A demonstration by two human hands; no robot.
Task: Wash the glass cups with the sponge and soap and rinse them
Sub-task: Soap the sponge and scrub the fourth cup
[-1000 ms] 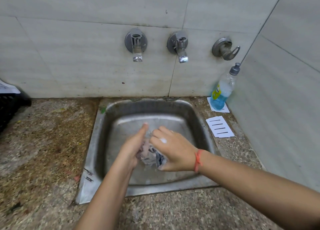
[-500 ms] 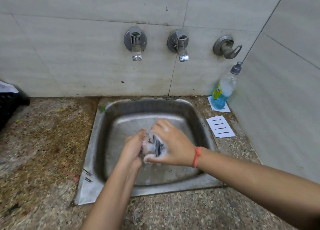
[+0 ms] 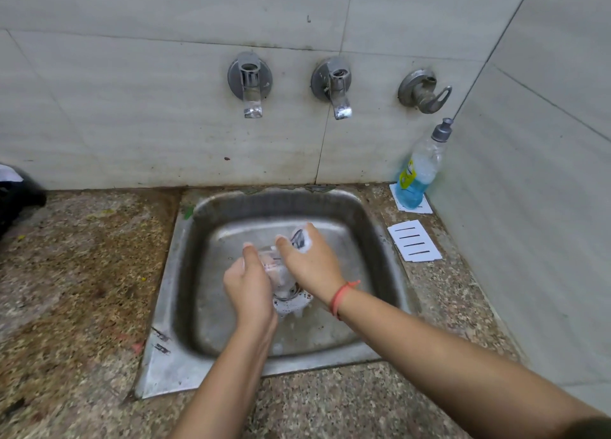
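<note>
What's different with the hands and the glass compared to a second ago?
The right hand has slid its soapy sponge from the near side of the clear glass cup to the far end. The left hand still grips the cup over the steel sink. Taps stay off.

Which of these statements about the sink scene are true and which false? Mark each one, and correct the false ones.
1. Both hands hold a glass cup over the sink. True.
2. Water runs from the left tap. False: no stream shows at either tap.
3. The soap bottle stands in the right back corner, on the counter. True.
4. The left hand wears a red thread at the wrist. False: the thread is on the right hand.
5. Foam lies around the drain. True.
</note>
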